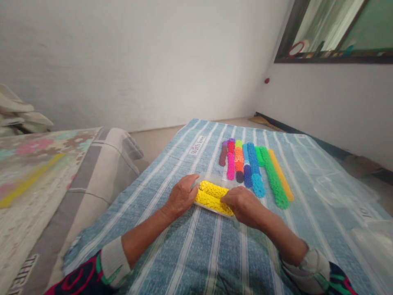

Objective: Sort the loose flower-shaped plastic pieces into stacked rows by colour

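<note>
A clear plastic box [212, 209] lies on the striped cloth in front of me, filled with two side-by-side rows of small yellow pieces [210, 200] packed in stacks. My left hand [182, 193] grips the box at its left end, thumb over the rim. At the right end, my right hand [245, 205] is closed with its fingertips pressed on the yellow row; what exactly lies between them is hidden. Just beyond the box are rows of similar stacked pieces: pink [230, 167], orange [238, 157], blue [252, 157], green [274, 182] and yellow-orange [281, 176].
A blue-and-white striped cloth [187, 157] covers the surface. Clear plastic containers [333, 188] lie toward its right side. To the left stands another cloth-covered surface [78, 176] with a floral cover. A white wall [153, 61] rises behind, with a window [334, 32] at upper right.
</note>
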`<action>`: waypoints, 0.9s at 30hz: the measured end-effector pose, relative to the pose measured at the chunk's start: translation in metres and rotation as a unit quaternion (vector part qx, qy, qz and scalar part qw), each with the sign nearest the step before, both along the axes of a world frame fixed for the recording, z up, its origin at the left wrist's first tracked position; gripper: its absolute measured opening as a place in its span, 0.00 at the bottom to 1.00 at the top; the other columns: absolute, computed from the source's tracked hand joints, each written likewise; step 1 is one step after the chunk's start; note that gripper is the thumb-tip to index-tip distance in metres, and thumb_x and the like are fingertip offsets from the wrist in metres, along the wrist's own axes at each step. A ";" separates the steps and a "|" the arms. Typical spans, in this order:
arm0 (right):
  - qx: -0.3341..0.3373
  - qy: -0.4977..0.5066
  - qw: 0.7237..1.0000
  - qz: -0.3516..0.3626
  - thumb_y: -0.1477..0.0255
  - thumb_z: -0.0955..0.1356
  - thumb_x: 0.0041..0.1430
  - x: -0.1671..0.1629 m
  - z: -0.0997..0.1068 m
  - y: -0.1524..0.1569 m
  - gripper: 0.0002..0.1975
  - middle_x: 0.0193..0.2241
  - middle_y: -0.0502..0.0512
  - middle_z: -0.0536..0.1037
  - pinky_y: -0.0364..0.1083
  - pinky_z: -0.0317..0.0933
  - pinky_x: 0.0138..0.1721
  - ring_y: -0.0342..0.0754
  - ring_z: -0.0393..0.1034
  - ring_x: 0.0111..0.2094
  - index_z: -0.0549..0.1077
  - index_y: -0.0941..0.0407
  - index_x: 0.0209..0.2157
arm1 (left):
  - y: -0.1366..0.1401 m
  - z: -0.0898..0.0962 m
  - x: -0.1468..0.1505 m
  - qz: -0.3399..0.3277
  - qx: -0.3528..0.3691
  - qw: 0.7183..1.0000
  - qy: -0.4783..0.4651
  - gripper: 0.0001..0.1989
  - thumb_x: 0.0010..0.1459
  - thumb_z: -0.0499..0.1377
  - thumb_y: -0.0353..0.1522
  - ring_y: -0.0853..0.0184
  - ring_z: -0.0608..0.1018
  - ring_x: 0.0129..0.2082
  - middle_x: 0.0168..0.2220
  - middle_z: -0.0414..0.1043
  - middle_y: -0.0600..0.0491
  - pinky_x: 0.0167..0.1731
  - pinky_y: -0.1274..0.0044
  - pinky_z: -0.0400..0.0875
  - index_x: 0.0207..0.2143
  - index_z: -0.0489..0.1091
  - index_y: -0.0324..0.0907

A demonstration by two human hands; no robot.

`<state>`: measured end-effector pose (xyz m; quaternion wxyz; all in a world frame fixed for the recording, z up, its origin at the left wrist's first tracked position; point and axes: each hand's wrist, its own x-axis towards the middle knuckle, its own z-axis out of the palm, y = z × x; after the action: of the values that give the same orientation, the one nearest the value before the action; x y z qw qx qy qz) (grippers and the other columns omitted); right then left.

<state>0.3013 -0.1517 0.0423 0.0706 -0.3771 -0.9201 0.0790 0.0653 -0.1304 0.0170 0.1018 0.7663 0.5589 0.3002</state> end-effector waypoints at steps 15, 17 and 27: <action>-0.014 0.162 0.982 -0.095 0.75 0.62 0.63 0.015 0.022 -0.023 0.12 0.27 0.52 0.76 0.44 0.57 0.34 0.45 0.69 0.30 0.75 0.56 0.30 | 0.007 -0.008 0.004 0.058 -0.198 0.958 -0.197 0.13 0.52 0.53 0.41 0.62 0.77 0.33 0.29 0.76 0.53 0.31 0.76 0.70 0.31 0.70 0.41; -0.005 0.159 0.982 -0.099 0.75 0.63 0.63 0.015 0.014 -0.024 0.11 0.26 0.52 0.76 0.43 0.56 0.34 0.45 0.68 0.30 0.75 0.56 0.30 | 0.006 -0.006 0.007 0.081 -0.202 0.952 -0.214 0.12 0.51 0.53 0.41 0.64 0.76 0.29 0.26 0.73 0.55 0.27 0.77 0.68 0.29 0.68 0.42; 0.043 0.293 0.925 -0.239 0.72 0.63 0.62 0.039 -0.024 -0.026 0.10 0.28 0.54 0.78 0.44 0.58 0.35 0.47 0.71 0.30 0.77 0.55 0.34 | 0.003 0.013 0.015 0.126 -0.249 0.918 -0.282 0.13 0.45 0.58 0.43 0.66 0.74 0.24 0.21 0.69 0.57 0.21 0.80 0.65 0.24 0.63 0.42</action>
<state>0.3406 -0.1772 0.0187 0.3694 -0.5425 -0.7436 0.1274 0.0800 -0.1277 0.0296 0.4041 0.5231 0.6553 0.3656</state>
